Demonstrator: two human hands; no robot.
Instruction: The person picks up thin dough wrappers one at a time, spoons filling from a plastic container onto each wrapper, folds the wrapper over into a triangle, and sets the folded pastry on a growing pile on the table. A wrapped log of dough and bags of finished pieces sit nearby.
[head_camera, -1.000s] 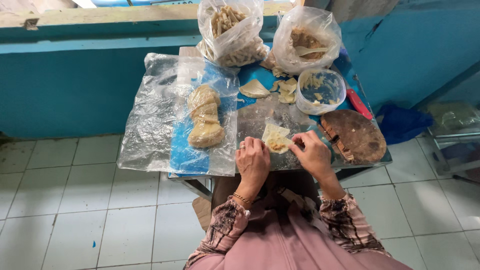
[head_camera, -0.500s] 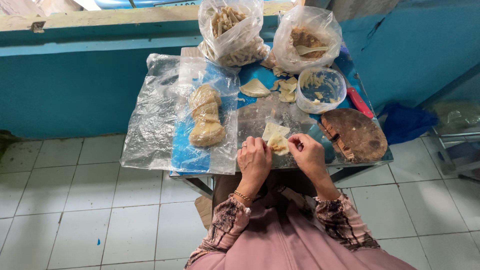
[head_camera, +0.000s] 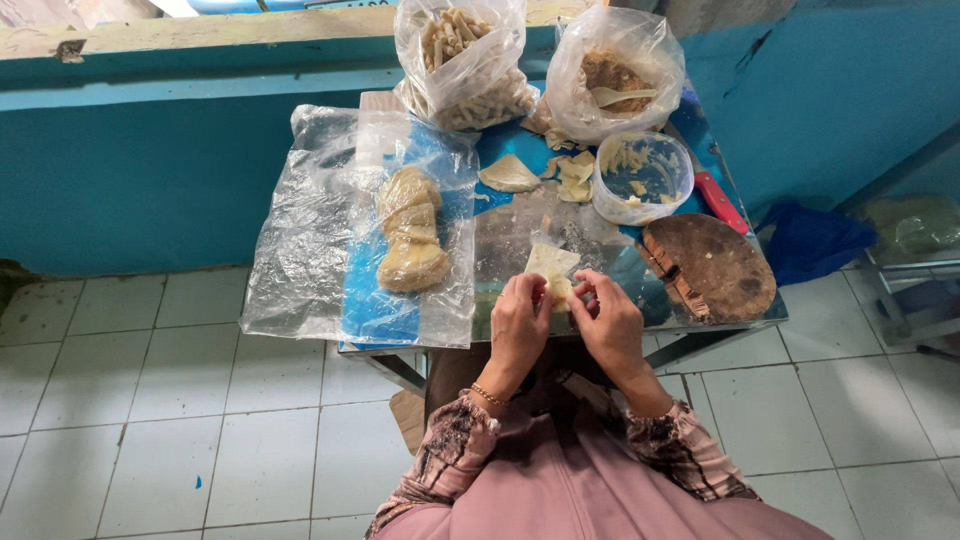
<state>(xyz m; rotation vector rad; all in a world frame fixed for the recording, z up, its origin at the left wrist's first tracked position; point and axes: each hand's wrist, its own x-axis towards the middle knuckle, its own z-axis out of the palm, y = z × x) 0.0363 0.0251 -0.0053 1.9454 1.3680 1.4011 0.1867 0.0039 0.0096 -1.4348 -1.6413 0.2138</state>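
Both hands had drawn closer together: the left hand (head_camera: 520, 318) and right hand (head_camera: 607, 322) pinched a thin pale square dough wrapper (head_camera: 551, 270) over the desk (head_camera: 520, 235), fingers closed on it.

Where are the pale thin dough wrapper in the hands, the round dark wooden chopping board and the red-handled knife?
pale thin dough wrapper (head_camera: 549, 263), head view, on its flat upper part
round dark wooden chopping board (head_camera: 712, 266), head view, on its top face
red-handled knife (head_camera: 718, 201), head view, on the handle
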